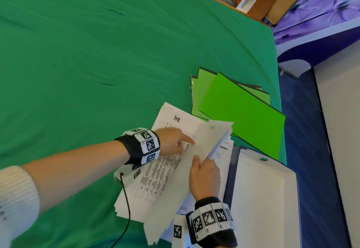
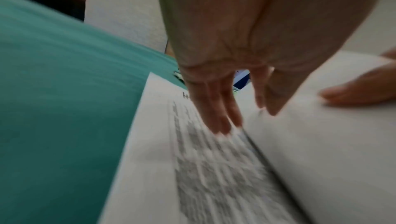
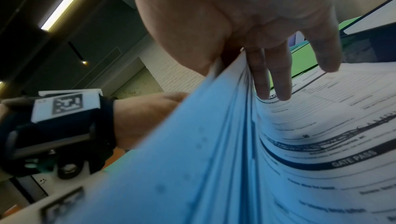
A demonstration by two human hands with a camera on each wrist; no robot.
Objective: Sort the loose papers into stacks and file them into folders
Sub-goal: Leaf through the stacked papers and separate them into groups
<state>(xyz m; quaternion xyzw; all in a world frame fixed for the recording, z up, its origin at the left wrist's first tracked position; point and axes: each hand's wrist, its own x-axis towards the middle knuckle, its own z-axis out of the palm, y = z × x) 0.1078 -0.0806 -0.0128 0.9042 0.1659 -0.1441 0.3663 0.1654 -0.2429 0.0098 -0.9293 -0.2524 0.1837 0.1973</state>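
A pile of loose white papers [image 1: 136, 203] lies on the green cloth. Its top sheet is a printed table sheet [image 1: 165, 166] [image 2: 214, 168]. My left hand [image 1: 190, 142] [image 2: 242, 122] lies on that sheet with its fingers straight and their tips touching the print. My right hand [image 1: 202, 162] [image 3: 246, 75] pinches a bundle of sheets [image 1: 212, 140] [image 3: 203, 143] and holds it turned up off the pile, thumb on one side and fingers on the other. Under the lifted bundle lies a "GATE PASS" form [image 3: 332, 134]. Several bright green folders [image 1: 241, 109] lie fanned out behind the papers.
An open dark-blue binder [image 1: 230, 171] with white pages lies at the right, by the table's edge. A black cable [image 1: 127, 208] runs from my left wrist down over the cloth [image 1: 97, 53]. Beyond the right edge are a blue floor and white furniture [image 1: 341, 131].
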